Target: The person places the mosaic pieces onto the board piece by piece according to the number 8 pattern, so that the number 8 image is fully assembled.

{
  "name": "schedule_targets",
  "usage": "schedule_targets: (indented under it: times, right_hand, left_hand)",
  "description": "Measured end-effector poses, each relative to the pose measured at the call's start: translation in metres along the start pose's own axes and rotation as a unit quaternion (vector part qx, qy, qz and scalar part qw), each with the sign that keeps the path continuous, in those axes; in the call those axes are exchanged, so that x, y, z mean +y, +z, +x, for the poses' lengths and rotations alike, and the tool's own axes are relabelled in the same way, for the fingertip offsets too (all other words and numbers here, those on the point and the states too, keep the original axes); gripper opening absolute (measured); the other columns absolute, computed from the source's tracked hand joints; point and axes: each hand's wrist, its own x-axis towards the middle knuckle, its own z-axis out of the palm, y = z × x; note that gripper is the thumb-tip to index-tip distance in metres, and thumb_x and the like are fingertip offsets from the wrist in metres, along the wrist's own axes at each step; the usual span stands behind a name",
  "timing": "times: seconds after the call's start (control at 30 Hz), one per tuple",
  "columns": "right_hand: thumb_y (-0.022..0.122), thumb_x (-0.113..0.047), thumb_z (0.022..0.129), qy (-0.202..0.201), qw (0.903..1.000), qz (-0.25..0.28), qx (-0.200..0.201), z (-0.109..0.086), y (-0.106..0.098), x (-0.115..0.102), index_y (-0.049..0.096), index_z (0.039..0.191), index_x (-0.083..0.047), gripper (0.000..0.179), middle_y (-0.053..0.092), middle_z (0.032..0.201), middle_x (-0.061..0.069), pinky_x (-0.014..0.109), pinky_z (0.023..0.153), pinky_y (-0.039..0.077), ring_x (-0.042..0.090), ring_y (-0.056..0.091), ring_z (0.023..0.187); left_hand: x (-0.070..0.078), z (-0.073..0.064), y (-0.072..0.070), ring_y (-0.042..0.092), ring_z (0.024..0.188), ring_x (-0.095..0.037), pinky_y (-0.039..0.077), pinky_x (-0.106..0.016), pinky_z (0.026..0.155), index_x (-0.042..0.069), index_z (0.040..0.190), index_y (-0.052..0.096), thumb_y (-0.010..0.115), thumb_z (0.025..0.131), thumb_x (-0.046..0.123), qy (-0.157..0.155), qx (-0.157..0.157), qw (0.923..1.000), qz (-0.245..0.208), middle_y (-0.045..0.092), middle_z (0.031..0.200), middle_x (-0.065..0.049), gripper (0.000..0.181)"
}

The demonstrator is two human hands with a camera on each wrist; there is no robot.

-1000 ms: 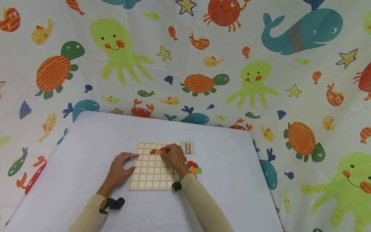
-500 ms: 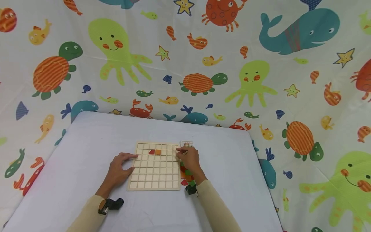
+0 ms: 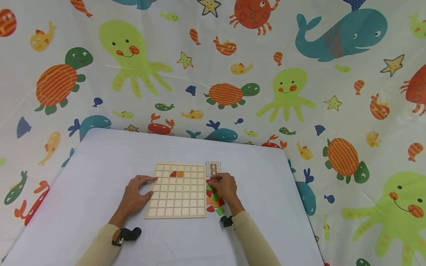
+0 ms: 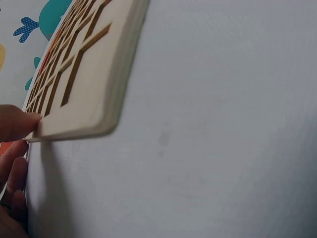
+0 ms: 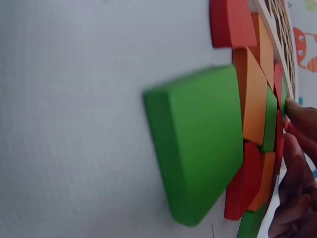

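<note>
Holding the right hand (image 3: pixel 226 185), the nearer one, at the far end of the blocks (image 3: pixel 216 197), lying in a long bunch just right of the board (image 3: pixel 171 203). Maybe pinching one; cannot tell. Touching the board's left edge with the left hand (image 3: pixel 134 195), spread wide.

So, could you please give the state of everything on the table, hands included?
Wooden grid board: flat, two cells filled.
Red quarter-circle piece: in a cell.
Orange square piece: in the next cell.
Loose pieces: clustered beside the board.
Printed grid card: flat.
Left hand: touching the board's edge.
Right hand: at the loose pieces, grip unclear.
</note>
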Motion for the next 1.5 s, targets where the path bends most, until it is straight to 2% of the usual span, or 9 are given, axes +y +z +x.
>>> schedule_targets:
  times: [0.07, 0.23, 0.5, 0.67, 0.9, 1.07, 1.23, 1.37, 1.5]
  right_hand:
    - [0.087, -0.029, 0.088, 0.007, 0.9999, -0.015, 0.002, -0.001, 0.003, 0.0, 0.084, 0.103, -0.021, 0.017, 0.071, 0.085, -0.005, 0.03, 0.065, 0.051, 0.016, 0.063, 0.082]
    - [0.088, -0.025, 0.088, -0.015, 0.9994, -0.032, 0.003, 0.0, 0.007, 0.001, 0.078, 0.098, -0.023, 0.014, 0.071, 0.087, -0.006, 0.032, 0.067, 0.049, 0.014, 0.063, 0.08]
    - [0.079, -0.018, 0.096, -0.105, 0.9922, -0.038, -0.057, -0.001, 0.007, 0.009, 0.061, 0.103, -0.022, 0.02, 0.065, 0.093, -0.003, 0.025, 0.068, 0.052, 0.012, 0.059, 0.081]
    - [0.075, -0.017, 0.099, -0.137, 0.9892, -0.001, -0.054, -0.003, 0.006, 0.01, 0.069, 0.102, -0.022, 0.008, 0.066, 0.096, -0.001, 0.023, 0.063, 0.052, 0.012, 0.057, 0.075]
    - [0.073, -0.019, 0.101, -0.146, 0.9875, 0.046, -0.036, -0.005, 0.004, 0.007, 0.081, 0.108, -0.022, 0.011, 0.073, 0.103, 0.001, 0.024, 0.055, 0.055, 0.011, 0.06, 0.071]
    - [0.075, -0.019, 0.099, -0.149, 0.9863, 0.065, -0.03, -0.006, 0.003, 0.001, 0.083, 0.112, -0.025, 0.016, 0.076, 0.114, -0.003, 0.024, 0.063, 0.058, 0.012, 0.063, 0.084]
    - [0.077, -0.021, 0.098, -0.17, 0.9823, 0.077, -0.018, -0.003, 0.005, -0.002, 0.08, 0.108, -0.025, 0.012, 0.073, 0.109, -0.002, 0.022, 0.07, 0.057, 0.014, 0.062, 0.089]
    - [0.072, -0.022, 0.102, -0.175, 0.9804, 0.086, -0.03, 0.0, 0.008, -0.004, 0.073, 0.113, -0.024, 0.011, 0.073, 0.114, -0.001, 0.023, 0.07, 0.055, 0.014, 0.062, 0.088]
    - [0.068, -0.022, 0.104, -0.177, 0.9794, 0.087, -0.044, 0.002, 0.011, -0.007, 0.069, 0.119, -0.022, 0.014, 0.074, 0.113, 0.0, 0.024, 0.077, 0.055, 0.014, 0.062, 0.087]
  left_hand:
    - [0.0, 0.0, 0.0, 0.053, 0.132, -0.044, 0.039, -0.067, 0.112, 0.012, 0.136, 0.07, 0.076, 0.089, 0.001, -0.002, -0.001, 1.0, 0.0, 0.061, 0.137, -0.019, 0.049]
    - [0.0, -0.001, 0.0, 0.054, 0.131, -0.043, 0.04, -0.066, 0.111, 0.011, 0.136, 0.071, 0.077, 0.088, 0.0, 0.003, 0.002, 1.0, 0.001, 0.062, 0.137, -0.019, 0.049]
    - [0.001, -0.002, 0.0, 0.054, 0.129, -0.043, 0.04, -0.066, 0.11, 0.011, 0.136, 0.071, 0.077, 0.088, 0.0, 0.004, 0.005, 1.0, 0.003, 0.062, 0.136, -0.019, 0.049]
    - [0.001, -0.002, 0.0, 0.054, 0.13, -0.042, 0.041, -0.066, 0.111, 0.012, 0.136, 0.071, 0.076, 0.089, 0.0, -0.001, 0.001, 1.0, 0.004, 0.062, 0.137, -0.018, 0.049]
    - [0.001, -0.001, 0.0, 0.054, 0.13, -0.043, 0.041, -0.066, 0.109, 0.012, 0.135, 0.071, 0.076, 0.089, 0.001, 0.003, 0.006, 0.9999, 0.008, 0.062, 0.137, -0.019, 0.048]
    - [0.0, -0.001, 0.001, 0.053, 0.13, -0.042, 0.041, -0.065, 0.107, 0.012, 0.135, 0.071, 0.076, 0.089, 0.001, 0.0, 0.008, 1.0, 0.006, 0.062, 0.138, -0.019, 0.048]
    - [0.0, -0.002, 0.001, 0.052, 0.13, -0.042, 0.041, -0.065, 0.108, 0.012, 0.135, 0.071, 0.076, 0.089, 0.001, -0.003, 0.006, 1.0, 0.004, 0.061, 0.138, -0.019, 0.048]
    - [0.0, -0.002, 0.001, 0.052, 0.131, -0.043, 0.04, -0.066, 0.109, 0.012, 0.135, 0.071, 0.076, 0.089, 0.001, -0.003, 0.005, 1.0, 0.002, 0.062, 0.138, -0.019, 0.047]
    - [0.001, -0.001, 0.001, 0.052, 0.131, -0.043, 0.039, -0.066, 0.109, 0.012, 0.135, 0.071, 0.076, 0.089, 0.001, 0.0, 0.006, 1.0, 0.002, 0.062, 0.137, -0.019, 0.047]
